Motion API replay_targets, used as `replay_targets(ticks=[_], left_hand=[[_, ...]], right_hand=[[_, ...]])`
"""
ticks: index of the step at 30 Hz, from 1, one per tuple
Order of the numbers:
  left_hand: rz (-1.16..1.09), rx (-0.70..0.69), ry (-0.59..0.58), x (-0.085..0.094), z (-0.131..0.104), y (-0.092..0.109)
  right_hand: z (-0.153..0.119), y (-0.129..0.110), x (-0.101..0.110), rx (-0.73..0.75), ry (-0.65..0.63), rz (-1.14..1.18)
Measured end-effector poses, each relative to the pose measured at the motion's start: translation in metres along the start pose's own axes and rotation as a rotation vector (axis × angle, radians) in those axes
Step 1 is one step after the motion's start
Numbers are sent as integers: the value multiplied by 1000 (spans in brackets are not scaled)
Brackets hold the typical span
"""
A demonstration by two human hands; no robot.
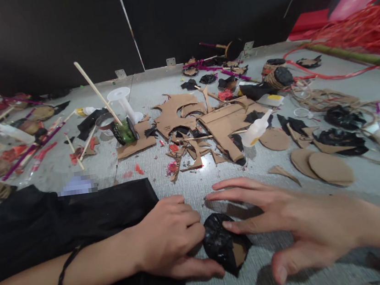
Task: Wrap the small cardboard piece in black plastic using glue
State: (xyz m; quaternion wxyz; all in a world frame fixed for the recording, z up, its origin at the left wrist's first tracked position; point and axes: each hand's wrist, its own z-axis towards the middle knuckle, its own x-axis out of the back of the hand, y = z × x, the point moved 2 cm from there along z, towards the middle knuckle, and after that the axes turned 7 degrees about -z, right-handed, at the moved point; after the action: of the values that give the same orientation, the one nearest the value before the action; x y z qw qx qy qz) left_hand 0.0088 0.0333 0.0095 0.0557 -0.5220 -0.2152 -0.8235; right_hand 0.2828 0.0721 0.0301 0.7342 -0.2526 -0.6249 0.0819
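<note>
Plastic (217,240) lies folded over card (240,251), seemingly steadied by the curled left hand (172,239), grip unclear; right hand (299,214) spread wide, one finger (233,225) touching.

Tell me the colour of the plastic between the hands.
The plastic is shiny black; see the head view.

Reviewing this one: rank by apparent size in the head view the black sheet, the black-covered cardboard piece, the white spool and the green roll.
1. Black sheet
2. Black-covered cardboard piece
3. White spool and green roll: too alike to rank
</note>
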Motion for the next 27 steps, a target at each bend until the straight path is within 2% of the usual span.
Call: replay_targets(ticks=[10, 27], left_hand=[[16, -1, -17, 0, 2, 0], [-4, 5, -1, 1, 2, 0]], right_hand=[[5, -22, -2, 136, 94, -378], [5, -24, -6, 162, 108, -503]])
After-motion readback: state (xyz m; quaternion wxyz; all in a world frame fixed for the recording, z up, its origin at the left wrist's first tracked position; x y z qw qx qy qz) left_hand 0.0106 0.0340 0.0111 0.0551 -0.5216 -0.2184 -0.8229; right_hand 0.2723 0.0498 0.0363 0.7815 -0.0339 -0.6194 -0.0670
